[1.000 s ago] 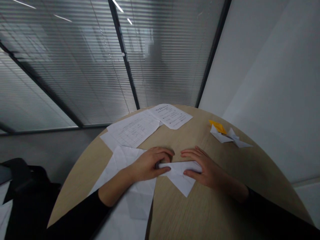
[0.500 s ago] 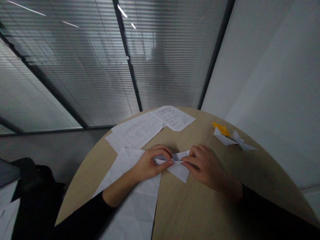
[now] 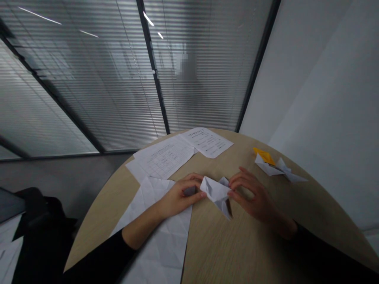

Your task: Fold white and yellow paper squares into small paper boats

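A folded white paper piece (image 3: 217, 192) is held between my two hands over the round table, its flaps partly spread and one point hanging toward me. My left hand (image 3: 179, 197) pinches its left edge between thumb and fingers. At the opposite side, my right hand (image 3: 251, 195) grips the right edge with thumb and fingertips. Beneath my left forearm lies a large creased white sheet (image 3: 166, 244). What the far side of the folded paper looks like is hidden.
Two printed sheets (image 3: 168, 156) lie at the table's far side. To the right sit an orange folded paper (image 3: 264, 156) and white folded papers (image 3: 268, 167). The wooden table (image 3: 225, 252) has a curved edge. Beyond stand a glass partition with blinds (image 3: 201, 98) and a wall (image 3: 325, 98).
The folded paper has opened out and turned, showing a broader face with raised flaps. My right hand has shifted slightly right, and the view has tilted a little.
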A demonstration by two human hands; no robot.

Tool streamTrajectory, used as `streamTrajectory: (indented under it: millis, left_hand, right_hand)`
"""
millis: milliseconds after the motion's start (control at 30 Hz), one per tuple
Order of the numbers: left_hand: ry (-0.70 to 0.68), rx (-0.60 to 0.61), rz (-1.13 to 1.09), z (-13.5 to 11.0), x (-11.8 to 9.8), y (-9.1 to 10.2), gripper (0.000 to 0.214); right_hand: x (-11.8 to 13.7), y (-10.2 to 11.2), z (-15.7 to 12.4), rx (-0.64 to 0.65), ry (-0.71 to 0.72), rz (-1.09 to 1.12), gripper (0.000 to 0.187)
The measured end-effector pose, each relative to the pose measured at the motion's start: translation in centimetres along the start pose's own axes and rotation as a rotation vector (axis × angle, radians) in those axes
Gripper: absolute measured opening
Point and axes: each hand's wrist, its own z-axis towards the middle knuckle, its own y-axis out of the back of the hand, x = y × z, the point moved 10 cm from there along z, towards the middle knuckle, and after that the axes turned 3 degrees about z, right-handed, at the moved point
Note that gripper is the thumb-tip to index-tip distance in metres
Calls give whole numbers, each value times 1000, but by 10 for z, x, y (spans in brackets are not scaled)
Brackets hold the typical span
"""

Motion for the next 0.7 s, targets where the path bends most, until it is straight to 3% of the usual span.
streamTrajectory:
  millis: [100, 267, 433, 567, 700]
  left_hand:
    - [-6, -37, -14, 1, 0, 3, 14]
    - [-13, -12, 25, 0, -4, 4, 17]
    - [-126, -44, 239, -3, -19, 10, 13]
    - [-260, -129, 405, -6, -35, 17, 9]
    - [-232, -102, 457, -4, -29, 14, 15]
  right_hand:
    - [-1, -1, 0, -3, -15, 6, 14]
    - [3, 0, 2, 38, -8, -46, 2]
    - [-4, 2, 3, 53, 17, -63, 7]
    - [-2, 7, -1, -14, 116, -15, 8]
    - [-1, 9, -4, -31, 96, -18, 14]
